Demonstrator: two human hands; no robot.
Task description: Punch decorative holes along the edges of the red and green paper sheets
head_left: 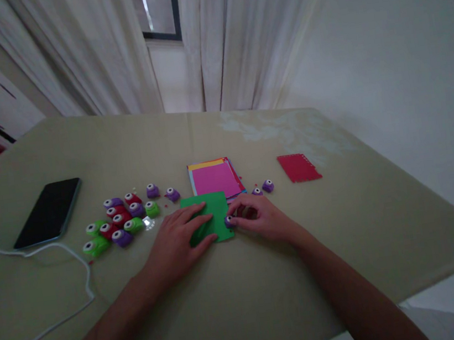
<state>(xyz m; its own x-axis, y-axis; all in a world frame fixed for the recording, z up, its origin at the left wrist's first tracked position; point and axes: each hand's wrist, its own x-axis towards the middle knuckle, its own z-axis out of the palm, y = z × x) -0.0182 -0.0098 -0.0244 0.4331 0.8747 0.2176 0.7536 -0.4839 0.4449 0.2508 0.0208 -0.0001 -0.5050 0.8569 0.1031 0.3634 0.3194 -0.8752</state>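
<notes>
Table (236, 302): cloth-covered, with two bare hands working near the middle of its near edge.
Green sheet (219, 210): flat before the person. The edges I can see look plain, so it seems barely begun.
Left hand (179, 237): fingers spread apart, resting on the green sheet's left part.
Right hand (264, 218): thumb and forefinger pinched on a purple punch.
Purple punch (228, 221): small, with one round eye, at the green sheet's right edge, towards its near corner. Whether it has cut there I cannot tell.
Red sheet (299, 168): alone towards the table's right edge, notched along its far and right edges; those two sides look done.
Stack (213, 178): just past the green sheet, pink on top, other colours peeping out. Its pink top looks uncut.
Spare punches (121, 219): green, red and purple, clustered towards the table's left edge, apparently waiting.
Purple pair (268, 186): two more punches, just beyond the right hand.
Red bits (166, 206): tiny scraps dotting the cloth, likely offcuts.
Phone (48, 213): dark-screened, near the table's left edge.
</notes>
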